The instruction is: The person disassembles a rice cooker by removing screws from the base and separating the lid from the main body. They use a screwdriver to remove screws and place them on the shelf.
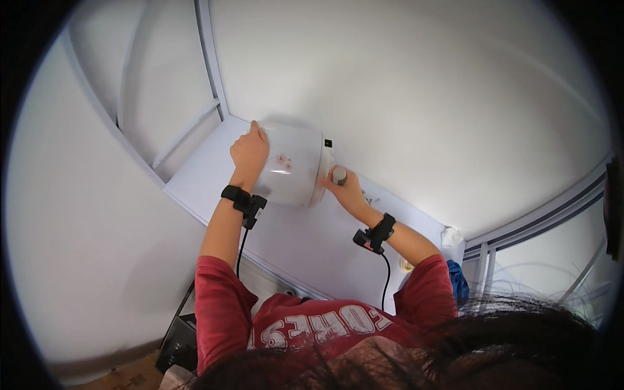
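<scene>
A white rounded appliance with a pink flower print, which looks like a rice cooker (289, 179), lies on its side on the table. My left hand (250, 153) grips its left end, with one finger stretched along the far edge and the other fingers curled. At the opposite end, my right hand (349, 194) is closed around a short grey cylindrical handle (339, 174), whose round end faces up. Its working end is hidden, so I cannot tell the kind of tool. The fingers of that hand are against or very close to the appliance's right rim.
Small metallic pieces (369, 197) lie just beyond my right hand on the pale table (286, 237). Farther right are a crumpled white tissue (450, 236), a roll of tape (406, 265) and something blue, perhaps a bag (457, 283). A white wall (403, 84) rises behind.
</scene>
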A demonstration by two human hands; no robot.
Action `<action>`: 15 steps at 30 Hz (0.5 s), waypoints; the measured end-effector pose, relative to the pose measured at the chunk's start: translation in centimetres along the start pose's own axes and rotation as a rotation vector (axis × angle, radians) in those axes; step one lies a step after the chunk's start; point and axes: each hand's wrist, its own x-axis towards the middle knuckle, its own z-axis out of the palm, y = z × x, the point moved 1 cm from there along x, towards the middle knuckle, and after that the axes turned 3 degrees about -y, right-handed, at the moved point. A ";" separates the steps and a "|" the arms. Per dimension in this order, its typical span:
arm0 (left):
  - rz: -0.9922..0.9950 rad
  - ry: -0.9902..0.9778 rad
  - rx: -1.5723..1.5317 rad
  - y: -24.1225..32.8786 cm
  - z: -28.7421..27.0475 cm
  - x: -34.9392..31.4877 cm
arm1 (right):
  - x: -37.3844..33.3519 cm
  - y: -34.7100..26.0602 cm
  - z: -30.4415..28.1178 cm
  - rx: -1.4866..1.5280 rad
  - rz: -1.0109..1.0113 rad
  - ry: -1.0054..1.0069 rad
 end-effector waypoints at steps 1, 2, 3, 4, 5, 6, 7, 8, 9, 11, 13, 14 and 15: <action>-0.032 -0.044 -0.012 0.6 -0.4 0.0 | 0.4 -0.2 -0.5 -0.052 -0.015 0.031; -0.069 -0.081 -0.020 0.8 -1.0 0.0 | 1.1 -0.5 -0.8 -0.101 -0.038 0.057; 0.053 0.108 0.047 0.5 -0.7 0.0 | 1.7 -0.5 -1.0 -0.175 -0.027 0.066; 0.175 0.296 0.113 -0.1 0.2 0.0 | 2.3 -0.3 -1.2 -0.249 -0.015 0.075; 0.298 0.486 0.180 -0.4 0.6 0.1 | 3.0 0.1 -1.4 -0.320 -0.004 0.083; 0.409 0.426 0.144 0.8 0.4 -0.1 | 3.8 0.8 -2.0 -0.334 -0.016 0.107; 0.520 0.365 0.108 2.3 0.4 -0.6 | 4.6 1.8 -2.7 -0.348 -0.028 0.132; 0.628 0.297 0.078 3.3 0.5 -1.6 | 4.9 2.6 -2.7 -0.355 -0.037 0.151; 0.669 0.270 -0.047 3.2 0.7 -1.7 | 5.9 1.5 -2.1 -0.327 0.025 0.142; 0.663 0.271 -0.069 2.6 1.6 -1.4 | 7.5 -0.7 -1.7 -0.277 0.137 0.133; 0.645 0.259 -0.083 2.4 2.0 -1.3 | 8.8 -0.7 -1.7 -0.383 -0.104 0.109; 0.634 0.242 -0.077 2.9 1.6 -1.6 | 9.2 -0.8 -2.1 -0.430 -0.228 0.099; 0.623 0.225 -0.072 3.3 1.1 -1.8 | 9.8 -0.8 -2.6 -0.470 -0.239 0.032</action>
